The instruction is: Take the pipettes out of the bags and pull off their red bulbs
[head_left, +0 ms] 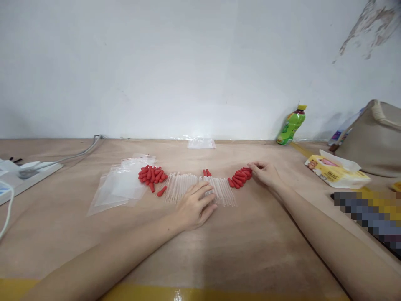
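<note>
A row of clear thin plastic tubes (pixel 184 186) lies across the middle of the wooden table (pixel 238 246). My left hand (pixel 196 207) rests flat on the tubes, fingers stretched out. One pile of red rubber caps (pixel 152 174) lies left of the tubes, another pile of red caps (pixel 239 177) to their right. My right hand (pixel 265 173) touches the right pile, fingers curled in a pinch at a cap. Two red caps (pixel 206 172) sit behind the tubes, and a single cap (pixel 162 191) lies by the left pile.
Clear zip bags (pixel 120 186) lie left of the caps, another bag (pixel 200 143) by the wall. A green bottle (pixel 291 125) leans at the back right. A tissue pack (pixel 336 171), a beige bag (pixel 374 140) and a power strip (pixel 29 171) sit at the sides.
</note>
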The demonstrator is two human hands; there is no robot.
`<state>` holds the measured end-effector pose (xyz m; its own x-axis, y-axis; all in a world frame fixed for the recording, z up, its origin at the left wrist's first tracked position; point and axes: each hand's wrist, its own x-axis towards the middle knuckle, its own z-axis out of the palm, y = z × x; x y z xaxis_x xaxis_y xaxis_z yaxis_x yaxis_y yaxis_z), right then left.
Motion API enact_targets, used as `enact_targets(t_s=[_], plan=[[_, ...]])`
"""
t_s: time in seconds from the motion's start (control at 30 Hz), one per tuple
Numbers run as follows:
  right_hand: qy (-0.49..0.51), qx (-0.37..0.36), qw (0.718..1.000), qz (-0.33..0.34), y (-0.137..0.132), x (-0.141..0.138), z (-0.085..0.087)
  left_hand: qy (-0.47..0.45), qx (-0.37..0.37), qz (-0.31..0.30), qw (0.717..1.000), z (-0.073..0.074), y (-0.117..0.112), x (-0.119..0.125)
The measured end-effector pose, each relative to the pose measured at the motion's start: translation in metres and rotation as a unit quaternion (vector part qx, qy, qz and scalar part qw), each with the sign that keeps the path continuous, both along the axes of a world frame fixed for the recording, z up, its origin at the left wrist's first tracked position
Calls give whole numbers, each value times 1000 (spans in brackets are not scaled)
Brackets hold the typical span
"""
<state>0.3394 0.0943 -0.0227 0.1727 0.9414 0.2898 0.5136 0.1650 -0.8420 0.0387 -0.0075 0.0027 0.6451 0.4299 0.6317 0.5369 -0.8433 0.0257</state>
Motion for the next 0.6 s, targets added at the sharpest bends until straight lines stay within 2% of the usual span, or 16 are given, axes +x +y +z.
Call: enact_targets(t_s=[0.2,0.4,0.5,0.6], plan=[[-18,-1,1000,2,-2,-6,11,-34,12,32,999,-3,-3,-34],[-120,-2,992,-24,6,-14,38,-41,7,45,998,-5,-2,-35],[-200,-20,979,-10,-1,-43,56,-38,5,50,998,-5,-2,-34],[-284,-46,957,34,-11,-90,67,-30,1,54,998,-4,-2,-35]])
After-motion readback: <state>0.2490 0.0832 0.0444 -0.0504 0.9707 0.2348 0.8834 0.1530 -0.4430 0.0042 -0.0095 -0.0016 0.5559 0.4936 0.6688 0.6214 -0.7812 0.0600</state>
